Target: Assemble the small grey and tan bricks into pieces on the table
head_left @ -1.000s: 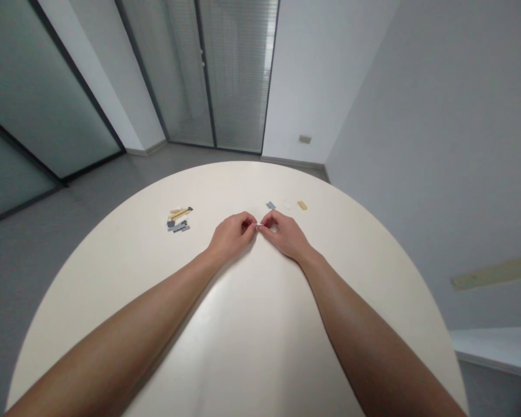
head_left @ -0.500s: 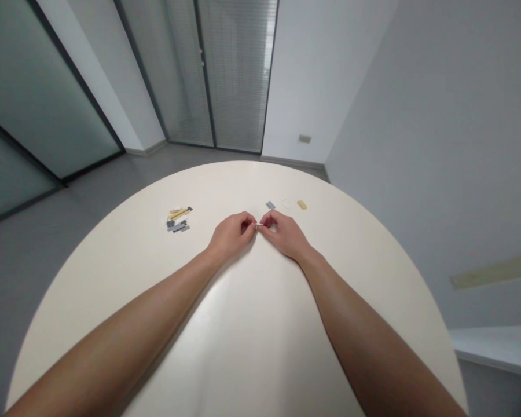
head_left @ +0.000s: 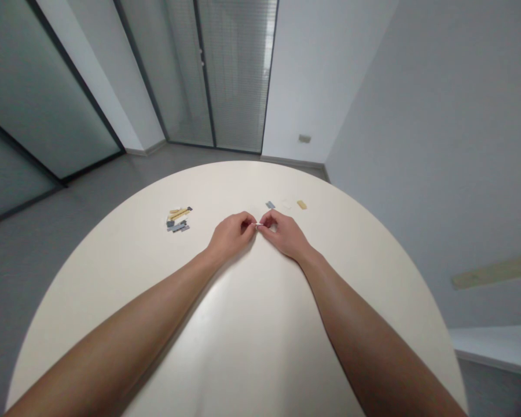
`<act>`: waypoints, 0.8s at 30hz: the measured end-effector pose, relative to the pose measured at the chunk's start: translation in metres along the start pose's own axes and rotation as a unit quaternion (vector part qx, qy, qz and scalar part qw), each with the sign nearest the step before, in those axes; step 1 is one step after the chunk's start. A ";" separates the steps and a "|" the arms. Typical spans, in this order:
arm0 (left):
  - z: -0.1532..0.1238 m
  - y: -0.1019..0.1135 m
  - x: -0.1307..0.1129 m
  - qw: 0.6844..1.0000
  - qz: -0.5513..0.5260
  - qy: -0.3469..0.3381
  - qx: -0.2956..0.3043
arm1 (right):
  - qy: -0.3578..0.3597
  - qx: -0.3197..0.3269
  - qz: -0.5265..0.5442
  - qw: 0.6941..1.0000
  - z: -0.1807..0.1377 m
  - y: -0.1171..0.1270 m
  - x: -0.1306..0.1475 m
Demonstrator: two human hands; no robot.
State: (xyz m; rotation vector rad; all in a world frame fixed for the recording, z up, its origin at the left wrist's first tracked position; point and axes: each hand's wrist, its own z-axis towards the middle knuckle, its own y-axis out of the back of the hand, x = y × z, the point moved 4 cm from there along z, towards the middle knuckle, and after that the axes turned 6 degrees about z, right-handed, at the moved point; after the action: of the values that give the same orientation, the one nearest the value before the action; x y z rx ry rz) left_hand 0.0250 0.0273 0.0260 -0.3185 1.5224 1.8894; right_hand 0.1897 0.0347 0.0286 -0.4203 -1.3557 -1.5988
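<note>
Above the middle of the table, my left hand (head_left: pixel 233 233) and my right hand (head_left: pixel 284 233) meet with their fingertips close together. Both are closed in a pinch on a small white piece (head_left: pixel 258 224), mostly hidden by the fingers; its exact kind does not show. Just beyond my right hand lie a small grey-blue piece (head_left: pixel 270 205), a white piece (head_left: pixel 286 204) that is hard to tell from the tabletop, and a flat tan piece (head_left: pixel 302 204).
A loose pile of small tan, white and grey building pieces (head_left: pixel 179 220) lies on the left of the round white table (head_left: pixel 243 347). Glass partitions (head_left: pixel 238 75) and a white wall (head_left: pixel 325 75) stand beyond the table's far edge.
</note>
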 end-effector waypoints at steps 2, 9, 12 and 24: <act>0.000 0.000 0.000 1.000 -0.001 -0.002 0.000 | 0.001 0.000 0.001 1.000 0.000 0.000 0.000; 0.000 0.000 0.000 1.000 0.004 -0.004 0.002 | 0.002 -0.001 0.002 1.000 0.000 0.000 0.000; 0.000 0.000 0.000 1.000 0.003 -0.003 0.002 | 0.001 -0.002 0.000 1.000 0.000 0.000 -0.001; 0.000 0.000 -0.001 1.000 0.013 -0.004 0.003 | -0.001 -0.002 -0.003 1.000 0.000 0.000 0.000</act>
State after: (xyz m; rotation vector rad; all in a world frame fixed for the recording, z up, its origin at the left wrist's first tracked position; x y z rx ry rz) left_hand 0.0259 0.0271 0.0271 -0.2880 1.5330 1.9045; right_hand 0.1901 0.0348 0.0287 -0.4196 -1.3562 -1.6075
